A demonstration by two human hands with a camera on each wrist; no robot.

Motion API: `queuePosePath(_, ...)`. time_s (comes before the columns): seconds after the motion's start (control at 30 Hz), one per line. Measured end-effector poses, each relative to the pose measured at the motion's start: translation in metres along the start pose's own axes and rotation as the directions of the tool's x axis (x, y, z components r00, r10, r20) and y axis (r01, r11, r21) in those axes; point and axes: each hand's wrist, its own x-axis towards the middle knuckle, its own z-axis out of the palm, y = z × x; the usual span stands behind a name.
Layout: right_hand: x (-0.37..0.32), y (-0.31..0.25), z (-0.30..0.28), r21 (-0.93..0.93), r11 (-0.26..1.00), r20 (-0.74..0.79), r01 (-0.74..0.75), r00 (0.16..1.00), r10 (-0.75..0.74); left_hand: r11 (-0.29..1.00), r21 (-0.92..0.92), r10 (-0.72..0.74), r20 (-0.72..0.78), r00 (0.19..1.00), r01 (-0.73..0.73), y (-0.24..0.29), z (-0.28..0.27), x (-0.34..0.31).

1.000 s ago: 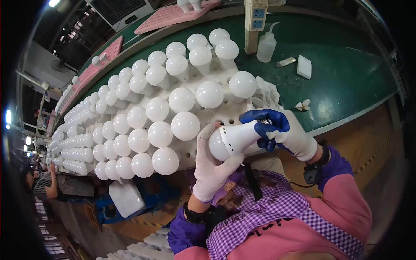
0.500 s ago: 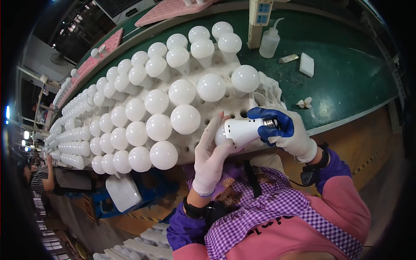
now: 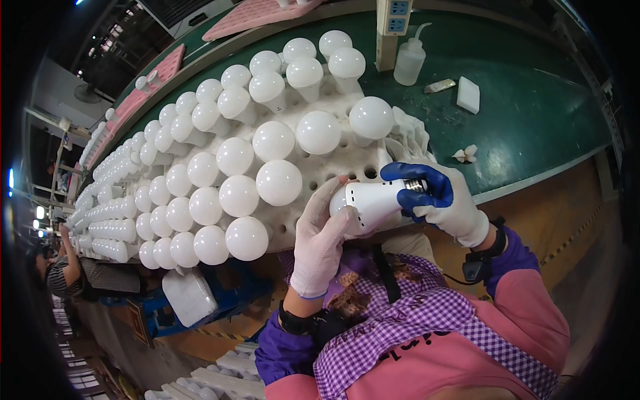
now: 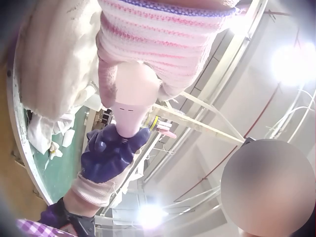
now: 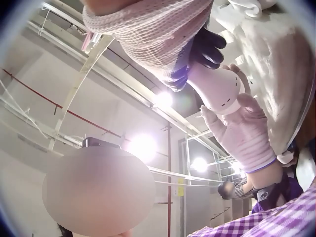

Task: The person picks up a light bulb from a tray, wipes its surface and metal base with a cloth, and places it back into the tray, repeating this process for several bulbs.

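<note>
Both gloved hands hold one white light bulb near the front edge of the foam tray. The left hand, in a white glove, grips its round globe end. Blue-coated fingers of the right hand curl round the narrow end, where the metal screw base shows. From the left wrist view, the bulb's body lies between the left hand above and the right hand below. In the right wrist view, slots ring the bulb, and the left hand cups its wide end.
Rows of white bulbs stand in the pale foam tray, left of and beyond the hands. A squeeze bottle, a white block and a socket post stand on the green table. Another person is at far left.
The bulb has turned to lie more level, with its screw base more exposed beside the right hand's fingers. The left hand's grip has shifted on the globe. The head view has shifted slightly.
</note>
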Motion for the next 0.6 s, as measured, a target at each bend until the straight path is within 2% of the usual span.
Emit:
queuePosePath(0.07,-0.0012,-0.0067,0.0028,0.097,0.99,-0.019,-0.099,0.995,0.101,0.997,-0.063,-0.051,0.013,0.999,0.052,0.0011,-0.0005,-0.0001)
queuePosePath(0.17,-0.0016,-0.0054,-0.0022,0.199,0.968,0.006,-0.153,0.988,0.155,0.989,-0.124,-0.069,0.051,0.996,0.075,0.002,0.0031,-0.001)
queuePosePath(0.23,-0.0013,-0.0039,-0.0023,0.178,0.976,-0.003,-0.126,0.992,0.129,0.999,-0.052,-0.001,0.05,0.999,0.004,-0.0002,0.0034,0.0001)
queuePosePath(0.37,-0.0009,-0.0022,-0.0012,0.128,0.989,-0.044,-0.071,0.996,0.077,1.0,-0.008,0.03,0.078,0.996,-0.03,0.0015,0.003,-0.0002)
queuePosePath(0.43,-0.0019,-0.0085,-0.0028,0.154,0.983,-0.034,-0.103,0.993,0.109,0.992,-0.125,0.044,0.102,0.994,-0.031,0.0021,0.0036,-0.0006)
queuePosePath(0.5,-0.0027,-0.0094,-0.0026,0.181,0.974,-0.026,-0.136,0.989,0.143,0.989,-0.145,0.052,0.137,0.989,-0.032,0.0009,-0.0006,-0.0001)
queuePosePath(0.57,-0.0018,-0.006,-0.0002,0.102,0.993,-0.013,-0.053,0.998,0.054,0.986,-0.166,0.061,0.168,0.984,-0.033,-0.0009,-0.0028,0.0004)
queuePosePath(0.6,-0.002,-0.0064,0.0008,0.102,0.993,-0.012,-0.053,0.998,0.055,0.997,-0.057,0.05,0.122,0.991,-0.043,-0.0021,-0.0027,0.0009)
